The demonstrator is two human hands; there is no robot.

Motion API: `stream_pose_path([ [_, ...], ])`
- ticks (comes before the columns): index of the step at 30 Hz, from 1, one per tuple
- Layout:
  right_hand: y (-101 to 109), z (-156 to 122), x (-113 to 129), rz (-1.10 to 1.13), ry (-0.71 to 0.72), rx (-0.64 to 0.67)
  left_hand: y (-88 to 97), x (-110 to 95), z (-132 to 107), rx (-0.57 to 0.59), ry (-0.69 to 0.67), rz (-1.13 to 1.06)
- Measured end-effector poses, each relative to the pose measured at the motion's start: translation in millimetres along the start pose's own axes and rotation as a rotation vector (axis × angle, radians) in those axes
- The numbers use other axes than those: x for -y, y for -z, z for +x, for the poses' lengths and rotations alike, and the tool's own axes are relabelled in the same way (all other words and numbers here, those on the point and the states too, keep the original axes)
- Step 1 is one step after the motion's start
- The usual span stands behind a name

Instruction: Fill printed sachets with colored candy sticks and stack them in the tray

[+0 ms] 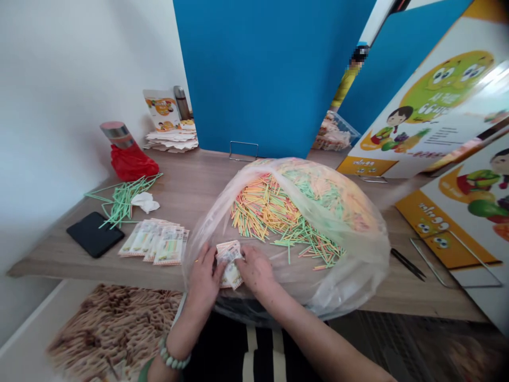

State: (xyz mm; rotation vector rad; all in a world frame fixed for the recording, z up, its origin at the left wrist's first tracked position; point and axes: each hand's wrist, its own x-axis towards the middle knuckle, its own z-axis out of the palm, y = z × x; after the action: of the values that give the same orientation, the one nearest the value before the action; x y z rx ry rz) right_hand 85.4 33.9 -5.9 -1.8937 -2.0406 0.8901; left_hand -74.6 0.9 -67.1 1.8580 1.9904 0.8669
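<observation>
Centrally, at six o'clock in the view, a stack of small packets (229, 254) is gripped from both sides. The left hand (203, 278) is curled round the stack's left edge, its fingers bent and closed against the paper, and a pale green beaded bracelet (173, 359) is worn on its wrist. The right hand (256, 271) is closed on the right edge, with thumb and fingertips pressed onto the paper. The packets are white with an orange scalloped border, and they are held just over the near rim of a big clear plastic bag (358, 265).

The bag is slumped open on a wood-grain tabletop (199, 183); its thin film is crinkled and glossy. It is filled with thin straight sticks (274, 212) in orange, yellow and green. At nine o'clock from the hands a fanned row of filled packets (159, 243) is laid flat, and a black phone (94, 234) is seen further out. Loose green sticks (121, 200) and a crumpled white tissue (145, 202) are scattered at ten o'clock. A red bag (133, 163), with a metal-capped flask (116, 132) rising from it, is set by the white wall. A smooth blue partition (270, 74) is stood at twelve o'clock. At three o'clock a black pen (407, 263) is laid before printed cartoon boards (441, 101).
</observation>
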Motion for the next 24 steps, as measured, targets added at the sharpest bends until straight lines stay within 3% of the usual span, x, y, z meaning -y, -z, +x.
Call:
stream_pose_path([
  [4, -1.1, 0.9, -10.6, 0.193, -0.045, -0.044, 0.4, -4.7, -2.5, 0.008, 0.017, -0.024],
  [6, -0.1, 1.0, -17.6, 0.254, -0.030, -0.094, 4.4, -9.9, -3.4, -0.040, 0.045, -0.068],
  [9, 3.6, 1.5, -28.2, 0.373, -0.016, -0.179, 18.0, -20.6, -1.9, -0.153, 0.098, -0.172],
  [11, 7.0, 1.6, -33.8, 0.497, -0.002, -0.224, 29.6, -30.2, 1.6, -0.162, 0.142, -0.269],
  [15, 11.0, -2.4, -34.3, 0.858, -0.002, -0.142, 41.8, -52.2, 12.0, 0.000, 0.339, -0.541],
  [19, 8.4, -8.3, -22.7, 1.121, -0.032, 0.029, 33.3, -65.9, 20.7, 0.250, 0.496, -0.940],
  [21, 9.0, -5.3, -17.6, 1.099, 0.019, 0.092, 28.5, -66.4, 24.6, 0.286, 0.530, -1.052],
  [24, 19.7, 11.3, -12.5, 0.757, 0.168, 0.021, 30.0, -62.3, 34.2, 0.202, 0.480, -0.935],
])
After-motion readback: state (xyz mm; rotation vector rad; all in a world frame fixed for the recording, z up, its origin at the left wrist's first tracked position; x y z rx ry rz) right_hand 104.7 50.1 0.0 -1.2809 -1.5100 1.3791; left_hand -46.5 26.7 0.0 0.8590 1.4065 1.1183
